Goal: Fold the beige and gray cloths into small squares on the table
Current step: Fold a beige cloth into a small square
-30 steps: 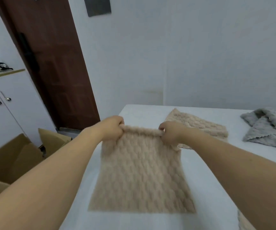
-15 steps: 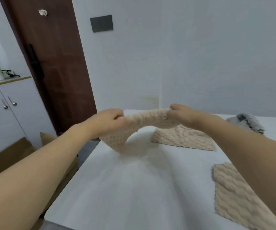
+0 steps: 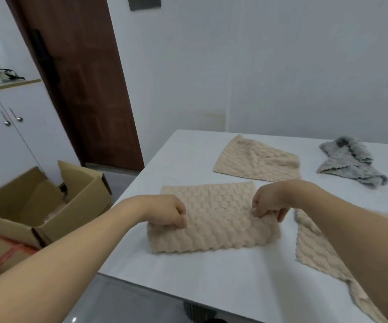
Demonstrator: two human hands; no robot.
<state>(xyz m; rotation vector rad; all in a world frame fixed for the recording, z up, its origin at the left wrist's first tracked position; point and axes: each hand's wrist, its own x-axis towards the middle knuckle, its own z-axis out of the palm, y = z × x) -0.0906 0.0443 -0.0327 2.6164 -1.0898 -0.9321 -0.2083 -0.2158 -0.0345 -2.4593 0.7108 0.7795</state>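
Table (image 3: 211, 283): big white top filling the right and near part of the view, every cloth sits on it.
Cardboard box (image 3: 48, 206): open, on the floor to the left of the table.
Beige cloth in hand (image 3: 214, 220): folded over on itself near the table's left edge, stretched between both hands, doubled edge toward the near side.
Far beige cloth (image 3: 255, 162): lying loose past the held one, well apart from the hands.
Right beige cloth (image 3: 314, 250): flat under the right forearm, partly hidden.
Gray cloth (image 3: 351, 164): crumpled, far right, nobody touching it.
Left hand (image 3: 167, 213): curled closed, pinching the folded cloth's left end.
Right hand (image 3: 269, 202): curled closed too, pinching the right end with the fingertips.
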